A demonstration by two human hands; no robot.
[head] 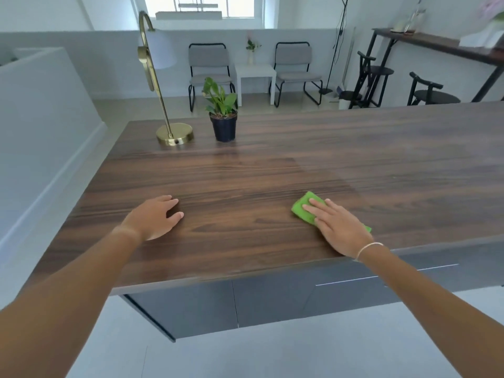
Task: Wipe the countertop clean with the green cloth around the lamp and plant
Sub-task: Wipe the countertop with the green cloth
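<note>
A folded green cloth (305,205) lies on the dark wood countertop (272,170) near its front edge. My right hand (338,227) presses flat on the cloth and covers most of it. My left hand (155,218) rests on the bare wood to the left, fingers curled down, holding nothing. A brass lamp (174,135) with a round base and a white shade stands at the far left of the counter. Right beside it stands a small green plant in a dark pot (223,128).
Dark cabinet fronts (272,298) run under the counter's front edge. A pale wall (41,126) borders the left side. Beyond the counter stand two grey chairs (208,72), a white side table (255,75), black stools (431,91) and a high dark table (441,45).
</note>
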